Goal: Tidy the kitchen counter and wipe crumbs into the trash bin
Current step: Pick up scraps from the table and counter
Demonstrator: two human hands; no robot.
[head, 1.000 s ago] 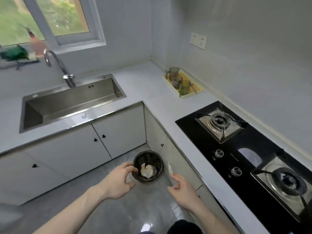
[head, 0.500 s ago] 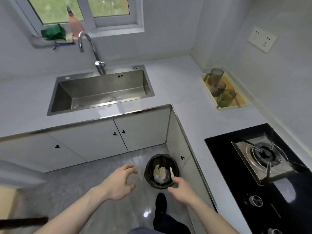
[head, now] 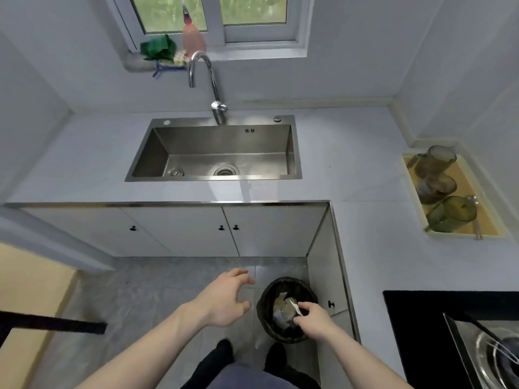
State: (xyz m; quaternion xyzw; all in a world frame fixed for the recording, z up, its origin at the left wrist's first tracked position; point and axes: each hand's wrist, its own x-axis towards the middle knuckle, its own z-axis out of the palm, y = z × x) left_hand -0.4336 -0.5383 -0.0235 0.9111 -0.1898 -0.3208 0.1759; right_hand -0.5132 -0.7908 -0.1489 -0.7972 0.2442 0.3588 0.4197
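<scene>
A black trash bin [head: 266, 297] stands on the floor in the corner of the cabinets, with crumpled paper [head: 280, 307] inside. My right hand [head: 313, 320] is over the bin's right side and pinches a small white scrap [head: 295, 306] between thumb and fingers. My left hand [head: 224, 299] hovers left of the bin, fingers loosely spread and holding nothing. The grey counter [head: 370, 248] runs in an L around the corner.
A steel sink [head: 222, 155] with a curved tap [head: 210, 82] sits in the far counter. A yellow tray [head: 488, 228] with three tinted glasses and a spoon lies at right. The black hob [head: 415, 327] is at lower right. My feet stand just before the bin.
The view has swung left, the sink now centred. My right hand has moved with the white scrap from beside the bin to over its opening. The left hand stays left of the bin.
</scene>
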